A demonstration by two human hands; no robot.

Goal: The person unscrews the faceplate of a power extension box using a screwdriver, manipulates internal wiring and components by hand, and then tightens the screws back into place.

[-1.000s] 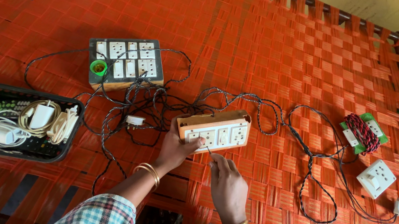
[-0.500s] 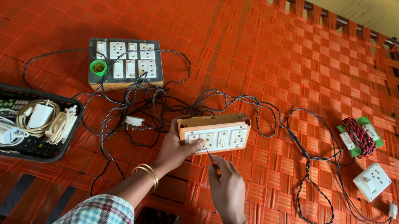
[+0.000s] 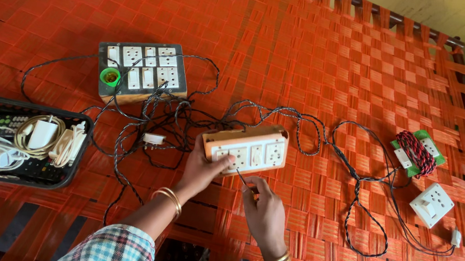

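**A:** Orange woven strapping of a cot (image 3: pixel 323 53) fills the view, with a pale wall at 1 o'clock; what is each hand doing?

**B:** Left hand (image 3: pixel 203 168) is wrapped around the near left corner of an orange switch-and-socket box (image 3: pixel 246 148), thumb on its white face; right hand (image 3: pixel 262 210) is closed narrowly on a thin screwdriver (image 3: pixel 243 179), its tip touching the lower edge of the box.

**A:** And where does that box lie?

**B:** Just above the hands, near the middle of the cot, tipped up slightly on the tangle of black twisted cord (image 3: pixel 175 118); the cord runs out to 3 o'clock towards a loose white socket (image 3: pixel 431 204) and a green-backed piece wound with red cord (image 3: pixel 415 152).

**A:** How far along does the work look?

**B:** Early, I'd judge; the face plate sits closed on the box, no screws or parts lie beside it; whether a screw is loosened I cannot tell.

**A:** Anything else about?

**B:** A dark wooden socket board (image 3: pixel 142 70) with a green holder at 10 o'clock; a black tray (image 3: pixel 75 156) of white chargers and cables at 9 o'clock, well apart from the hands.
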